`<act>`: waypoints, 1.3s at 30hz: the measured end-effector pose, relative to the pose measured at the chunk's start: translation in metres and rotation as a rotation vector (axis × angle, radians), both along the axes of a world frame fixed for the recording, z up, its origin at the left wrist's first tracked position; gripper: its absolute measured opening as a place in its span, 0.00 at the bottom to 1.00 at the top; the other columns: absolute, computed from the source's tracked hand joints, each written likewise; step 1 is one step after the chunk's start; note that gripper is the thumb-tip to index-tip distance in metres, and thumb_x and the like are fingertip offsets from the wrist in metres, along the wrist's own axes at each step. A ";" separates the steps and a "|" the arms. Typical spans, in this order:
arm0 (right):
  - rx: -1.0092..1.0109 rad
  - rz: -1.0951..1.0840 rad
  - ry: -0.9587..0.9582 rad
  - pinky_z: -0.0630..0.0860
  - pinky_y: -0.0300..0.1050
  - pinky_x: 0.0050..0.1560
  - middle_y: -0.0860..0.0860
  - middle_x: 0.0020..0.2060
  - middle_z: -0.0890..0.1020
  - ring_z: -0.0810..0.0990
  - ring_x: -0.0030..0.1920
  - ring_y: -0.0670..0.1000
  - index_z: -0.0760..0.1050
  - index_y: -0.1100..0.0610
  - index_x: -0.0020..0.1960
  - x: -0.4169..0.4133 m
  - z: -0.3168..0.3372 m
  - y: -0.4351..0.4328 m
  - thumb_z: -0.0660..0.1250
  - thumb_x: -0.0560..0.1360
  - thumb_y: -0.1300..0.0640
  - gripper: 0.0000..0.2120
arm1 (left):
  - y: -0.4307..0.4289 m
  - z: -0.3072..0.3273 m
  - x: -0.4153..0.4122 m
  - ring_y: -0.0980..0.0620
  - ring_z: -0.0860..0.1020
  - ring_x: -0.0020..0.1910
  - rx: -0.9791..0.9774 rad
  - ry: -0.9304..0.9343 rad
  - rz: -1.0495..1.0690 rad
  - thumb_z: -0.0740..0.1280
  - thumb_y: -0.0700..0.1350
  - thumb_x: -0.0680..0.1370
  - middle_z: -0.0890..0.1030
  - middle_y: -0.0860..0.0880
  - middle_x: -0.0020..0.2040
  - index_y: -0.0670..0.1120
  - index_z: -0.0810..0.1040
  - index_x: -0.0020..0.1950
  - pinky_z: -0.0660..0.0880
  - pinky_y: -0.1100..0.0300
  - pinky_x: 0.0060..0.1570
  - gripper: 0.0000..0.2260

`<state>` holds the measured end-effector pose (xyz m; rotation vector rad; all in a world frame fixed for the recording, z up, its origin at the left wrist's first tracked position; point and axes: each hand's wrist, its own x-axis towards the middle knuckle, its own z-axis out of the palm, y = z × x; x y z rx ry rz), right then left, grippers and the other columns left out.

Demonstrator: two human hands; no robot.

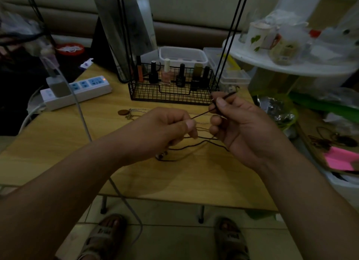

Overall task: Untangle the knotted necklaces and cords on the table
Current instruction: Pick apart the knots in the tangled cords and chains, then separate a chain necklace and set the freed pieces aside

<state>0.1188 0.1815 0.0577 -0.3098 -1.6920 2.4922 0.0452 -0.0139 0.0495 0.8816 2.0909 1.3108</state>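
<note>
One tabletop carries it all. Along its far edge stands a wire basket holding six bottles, upright in a row. Behind it and to its right sit two clear tubs, their contents too dim to tell. Toward the far left corner lies one power strip with one charger plugged in.

Both hands hover over the middle of the tabletop. The left hand pinches a dark cord between thumb and forefinger. The right hand pinches the same cord higher up, near the basket's right end, so a short stretch runs taut between them. The rest of the cord droops in loops onto the tabletop beneath the hands.

One silver chain lies just in front of the basket, left of the hands, with one round brown pendant at its left end.
</note>
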 end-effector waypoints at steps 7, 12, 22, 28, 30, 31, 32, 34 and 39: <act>-0.031 -0.107 -0.110 0.56 0.34 0.20 0.51 0.36 0.79 0.62 0.25 0.43 0.79 0.59 0.59 0.000 0.004 0.021 0.59 0.84 0.42 0.21 | -0.005 0.001 -0.010 0.53 0.66 0.31 0.067 -0.030 0.115 0.61 0.49 0.86 0.72 0.49 0.33 0.50 0.85 0.47 0.63 0.58 0.31 0.15; 0.138 -0.173 -0.172 0.56 0.35 0.19 0.52 0.35 0.82 0.61 0.25 0.44 0.79 0.59 0.61 0.002 0.006 0.032 0.56 0.84 0.38 0.26 | -0.009 0.005 -0.016 0.54 0.65 0.28 0.168 -0.068 0.191 0.58 0.44 0.86 0.70 0.48 0.32 0.43 0.83 0.48 0.62 0.60 0.27 0.15; 0.653 0.099 -0.343 0.62 0.37 0.23 0.57 0.38 0.86 0.66 0.27 0.49 0.85 0.54 0.54 0.020 0.011 0.039 0.52 0.77 0.26 0.36 | -0.018 0.012 -0.030 0.55 0.62 0.28 0.512 -0.348 0.453 0.58 0.47 0.85 0.71 0.52 0.32 0.46 0.78 0.53 0.58 0.62 0.25 0.11; 0.678 0.382 -0.143 0.68 0.42 0.34 0.51 0.28 0.72 0.69 0.30 0.48 0.87 0.55 0.47 0.026 0.008 0.028 0.69 0.73 0.42 0.18 | -0.008 0.013 -0.018 0.53 0.79 0.36 0.518 -0.532 0.307 0.57 0.47 0.86 0.83 0.49 0.40 0.45 0.81 0.60 0.78 0.58 0.36 0.14; 0.572 0.355 -0.097 0.70 0.43 0.37 0.51 0.27 0.73 0.71 0.32 0.50 0.85 0.58 0.48 0.022 0.007 0.021 0.69 0.75 0.48 0.14 | -0.003 0.011 -0.016 0.47 0.86 0.48 0.545 -0.635 0.244 0.56 0.46 0.86 0.87 0.45 0.50 0.43 0.80 0.61 0.84 0.53 0.48 0.15; 0.530 0.328 -0.088 0.72 0.42 0.36 0.51 0.27 0.72 0.71 0.32 0.50 0.84 0.58 0.49 0.020 0.006 0.017 0.68 0.76 0.49 0.13 | -0.001 0.010 -0.015 0.45 0.86 0.55 0.548 -0.668 0.224 0.55 0.45 0.87 0.87 0.43 0.55 0.42 0.79 0.62 0.83 0.50 0.54 0.15; 0.497 0.298 -0.087 0.73 0.41 0.35 0.51 0.27 0.71 0.72 0.32 0.51 0.83 0.59 0.49 0.018 0.007 0.014 0.66 0.77 0.50 0.13 | 0.001 0.009 -0.014 0.44 0.85 0.59 0.548 -0.689 0.210 0.55 0.45 0.87 0.86 0.42 0.59 0.42 0.79 0.62 0.82 0.48 0.59 0.15; 0.433 0.237 -0.093 0.70 0.39 0.31 0.50 0.28 0.70 0.72 0.31 0.49 0.81 0.58 0.50 0.014 0.008 0.009 0.63 0.81 0.50 0.14 | 0.003 0.008 -0.015 0.43 0.84 0.63 0.546 -0.707 0.201 0.55 0.45 0.87 0.85 0.41 0.62 0.42 0.79 0.61 0.78 0.47 0.64 0.14; 0.246 0.108 -0.025 0.64 0.38 0.27 0.48 0.33 0.76 0.72 0.30 0.46 0.80 0.53 0.53 0.014 0.024 0.010 0.58 0.84 0.49 0.14 | 0.001 0.004 -0.019 0.46 0.83 0.63 0.475 -0.637 0.229 0.56 0.46 0.86 0.85 0.43 0.62 0.45 0.80 0.60 0.73 0.44 0.69 0.13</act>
